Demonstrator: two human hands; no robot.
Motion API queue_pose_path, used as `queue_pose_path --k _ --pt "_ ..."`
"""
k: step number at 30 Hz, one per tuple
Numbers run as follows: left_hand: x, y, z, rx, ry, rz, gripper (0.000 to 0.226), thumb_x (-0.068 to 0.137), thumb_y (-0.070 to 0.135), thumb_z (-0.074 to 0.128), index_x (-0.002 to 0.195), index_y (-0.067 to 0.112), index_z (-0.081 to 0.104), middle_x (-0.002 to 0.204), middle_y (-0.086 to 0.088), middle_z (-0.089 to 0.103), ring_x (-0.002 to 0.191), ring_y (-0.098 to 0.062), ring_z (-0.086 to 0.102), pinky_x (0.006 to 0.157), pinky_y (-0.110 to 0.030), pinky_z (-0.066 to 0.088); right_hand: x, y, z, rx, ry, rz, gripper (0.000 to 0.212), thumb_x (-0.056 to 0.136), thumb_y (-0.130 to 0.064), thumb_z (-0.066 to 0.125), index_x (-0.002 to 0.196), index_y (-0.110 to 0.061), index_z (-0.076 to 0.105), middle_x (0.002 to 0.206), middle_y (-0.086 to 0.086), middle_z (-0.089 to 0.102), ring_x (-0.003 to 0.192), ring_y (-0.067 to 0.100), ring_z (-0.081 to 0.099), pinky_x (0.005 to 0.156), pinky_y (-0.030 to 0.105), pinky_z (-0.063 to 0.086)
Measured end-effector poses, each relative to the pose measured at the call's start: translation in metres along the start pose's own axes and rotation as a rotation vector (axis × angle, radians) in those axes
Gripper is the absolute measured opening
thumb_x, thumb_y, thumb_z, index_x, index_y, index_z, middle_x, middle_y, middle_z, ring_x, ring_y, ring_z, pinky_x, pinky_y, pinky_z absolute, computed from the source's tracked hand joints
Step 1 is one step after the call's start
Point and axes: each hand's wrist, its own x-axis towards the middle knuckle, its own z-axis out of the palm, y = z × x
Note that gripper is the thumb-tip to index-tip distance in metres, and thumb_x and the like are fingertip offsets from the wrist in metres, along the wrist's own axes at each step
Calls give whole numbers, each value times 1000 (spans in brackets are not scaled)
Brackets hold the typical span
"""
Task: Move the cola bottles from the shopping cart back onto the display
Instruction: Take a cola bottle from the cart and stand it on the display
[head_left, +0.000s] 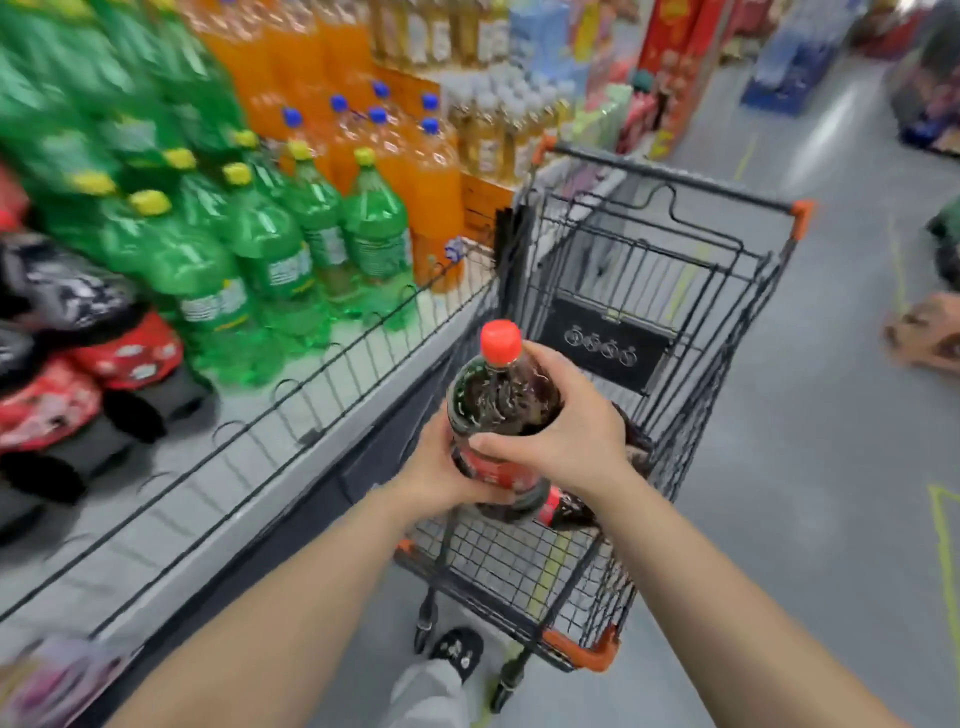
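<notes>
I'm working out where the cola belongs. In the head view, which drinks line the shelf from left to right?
From the left: red-labelled dark bottles → green bottles → orange bottles → pale yellow bottles. The cola bottle gripped by the left hand and right hand overlaps the cart, so it is left out.

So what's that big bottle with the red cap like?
It is a large clear plastic cola bottle, full of dark drink, with a red cap and red label. It is held nearly upright above the shopping cart by both hands: the left hand grips its side, the right hand wraps its shoulder.
</notes>
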Motion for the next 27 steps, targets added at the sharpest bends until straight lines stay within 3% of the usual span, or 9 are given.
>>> queue_pose_path --k 2,6,9,11,14,18,21,24,27 --pt "-24 11 -16 -18 24 -41 86 47 4 95 120 23 53 105 15 66 94 11 63 79 -12 48 -6 -25 2 56 -36 -70 103 41 -69 77 135 -43 43 130 -20 56 120 3 54 101 38 46" --pt "-75 24 -52 3 296 -48 96 31 28 97 113 38 47 109 13 63 105 -5 62 92 -28 50 -14 -74 12 189 -101 -201 95 41 -64 81 128 -50 45 129 -22 56 119 1 54 104 37 44" --pt "-111 31 -81 -8 476 -41 102 29 34 98 118 27 49 109 7 68 102 -10 66 90 -34 54 -20 -113 30 314 -153 -308 84 48 -49 89 121 -54 47 122 -29 56 114 -10 53 100 22 43" --pt "-133 38 -99 -8 591 -39 92 35 25 98 114 23 50 101 10 68 96 -7 67 83 -24 54 -23 -140 47 362 -174 -370 81 52 -45 89 121 -48 47 117 -36 53 111 -12 52 95 16 43" --pt "-160 44 -133 -48 759 -17 82 40 16 97 107 20 50 93 14 65 82 5 63 70 -8 48 -30 -189 75 267 -239 -481 86 60 -55 80 135 -41 40 126 -25 47 122 1 49 105 32 43" --pt "-190 50 -185 -19 861 79 91 41 5 95 121 6 52 106 3 69 92 8 65 79 -7 46 -45 -256 105 -15 -229 -714 117 58 -62 80 151 -26 18 146 -7 36 135 10 33 106 30 34" --pt "-210 58 -223 26 881 157 60 52 -15 85 106 -14 59 91 7 66 81 13 64 64 -3 46 -52 -296 133 19 -212 -783 114 59 -56 82 150 -26 21 147 -7 36 134 9 33 100 26 36" --pt "-227 53 -261 77 958 239 80 49 -11 88 118 9 52 103 21 59 91 24 57 79 -6 48 -51 -324 164 101 -235 -835 108 58 -50 85 147 -29 27 145 -12 39 130 2 36 92 15 34" --pt "-240 26 -297 11 1021 204 95 45 3 94 125 22 46 115 14 63 108 8 60 89 -15 49 -50 -340 201 182 -303 -846 106 56 -46 87 144 -28 31 142 -12 42 125 -2 37 92 9 29"
